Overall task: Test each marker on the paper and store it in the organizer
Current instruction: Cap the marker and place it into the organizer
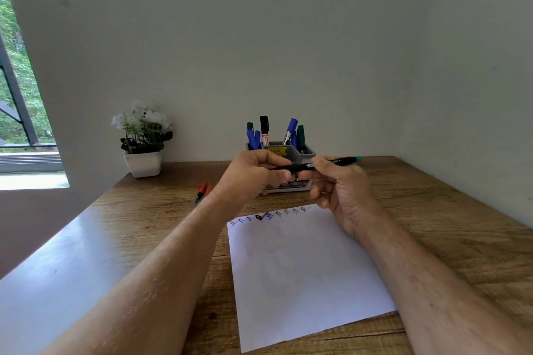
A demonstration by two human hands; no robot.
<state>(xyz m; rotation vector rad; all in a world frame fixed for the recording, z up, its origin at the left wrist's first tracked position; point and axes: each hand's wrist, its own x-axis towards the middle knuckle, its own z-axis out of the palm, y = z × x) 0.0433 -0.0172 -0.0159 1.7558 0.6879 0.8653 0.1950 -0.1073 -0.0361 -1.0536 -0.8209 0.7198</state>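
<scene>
The yellow price sticker [277, 150] on the grey plastic organizer [302, 156] reads roughly "49.00". Print on the black marker [305, 166] and the other pens is too small to read.

1. Soft daylight from the window [17, 89] at far left; the room is moderately bright.
2. Pale glare on the near-left table [66, 253].
3. Wide-angle bending at the edges.
4. Near forearms slightly blurred; shadows faint.
</scene>
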